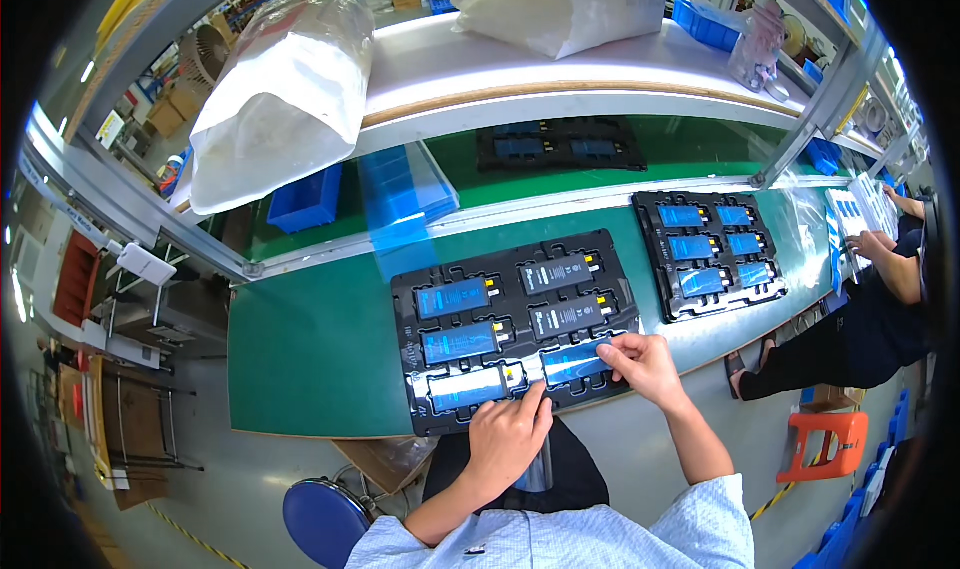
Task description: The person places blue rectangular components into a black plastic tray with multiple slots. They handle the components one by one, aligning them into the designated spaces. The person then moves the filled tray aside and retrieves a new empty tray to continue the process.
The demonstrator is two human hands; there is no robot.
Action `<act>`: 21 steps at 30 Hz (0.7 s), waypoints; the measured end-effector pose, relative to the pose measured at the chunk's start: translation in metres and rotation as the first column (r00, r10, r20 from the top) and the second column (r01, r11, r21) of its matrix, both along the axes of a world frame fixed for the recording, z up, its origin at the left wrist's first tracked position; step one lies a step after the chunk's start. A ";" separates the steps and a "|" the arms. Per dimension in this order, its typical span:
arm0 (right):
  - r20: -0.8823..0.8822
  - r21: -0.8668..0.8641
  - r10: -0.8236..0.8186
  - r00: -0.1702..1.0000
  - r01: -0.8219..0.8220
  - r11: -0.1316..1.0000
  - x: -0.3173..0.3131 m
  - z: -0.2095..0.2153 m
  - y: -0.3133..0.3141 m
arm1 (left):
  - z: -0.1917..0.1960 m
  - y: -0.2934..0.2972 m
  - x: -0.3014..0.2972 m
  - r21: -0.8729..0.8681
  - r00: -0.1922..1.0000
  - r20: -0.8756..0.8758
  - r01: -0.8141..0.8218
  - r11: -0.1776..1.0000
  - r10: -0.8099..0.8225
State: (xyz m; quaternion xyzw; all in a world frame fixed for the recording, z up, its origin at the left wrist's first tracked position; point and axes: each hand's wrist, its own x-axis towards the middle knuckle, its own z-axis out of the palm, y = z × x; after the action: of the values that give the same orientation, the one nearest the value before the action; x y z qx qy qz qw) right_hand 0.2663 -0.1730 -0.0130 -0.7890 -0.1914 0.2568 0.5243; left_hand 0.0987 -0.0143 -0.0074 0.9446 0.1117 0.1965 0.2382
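A black plastic tray lies in front of me on the green tabletop, holding several flat batteries in moulded pockets. The left-column batteries, such as the top one, look glossy blue. Two batteries at the right, including the middle one, show bare black. Over the nearest right battery lies a clear blue film; its right end is pinched between thumb and fingers of my right hand. My left hand rests at the tray's near edge, index finger stretched to that battery's left end, holding nothing.
Another black tray of blue-covered batteries sits to the right. Blue film sheets hang over the bench's back ledge beside a blue bin. A white sack overhangs the shelf. At far right a co-worker's hands are busy.
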 end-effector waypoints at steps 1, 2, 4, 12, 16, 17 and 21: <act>0.007 -0.006 -0.001 1.000 0.001 1.000 0.000 0.000 0.000 | -0.001 0.000 0.000 0.003 1.000 0.003 0.001 1.000 -0.001; 0.013 -0.013 -0.001 1.000 0.001 1.000 0.000 0.001 0.000 | -0.001 0.000 0.001 0.007 1.000 0.006 0.003 1.000 -0.003; 0.026 -0.026 0.001 1.000 -0.001 1.000 -0.001 0.004 0.001 | -0.004 0.001 0.001 0.006 1.000 0.022 0.002 1.000 -0.002; 0.052 -0.047 -0.004 0.999 0.006 0.999 -0.002 0.007 0.003 | 0.000 0.001 0.003 0.137 0.994 -0.063 0.096 0.986 -0.088; 0.062 -0.038 -0.029 0.998 0.032 0.999 -0.004 0.004 0.005 | 0.000 0.001 0.003 0.197 0.986 -0.122 0.137 0.971 -0.115; 0.097 -0.057 -0.029 0.995 0.035 0.998 -0.006 0.005 0.006 | 0.001 0.001 0.003 0.202 0.985 -0.128 0.143 0.969 -0.118; 0.276 -0.128 0.014 0.961 0.023 0.991 -0.007 0.002 0.008 | -0.001 0.000 0.004 0.211 0.983 -0.138 0.149 0.966 -0.122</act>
State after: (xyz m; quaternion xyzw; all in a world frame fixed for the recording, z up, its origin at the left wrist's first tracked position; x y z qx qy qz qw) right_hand 0.2596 -0.1655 -0.0109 -0.8501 -0.2437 0.1550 0.4404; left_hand 0.1022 -0.0146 -0.0085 0.9809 0.0389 0.1319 0.1377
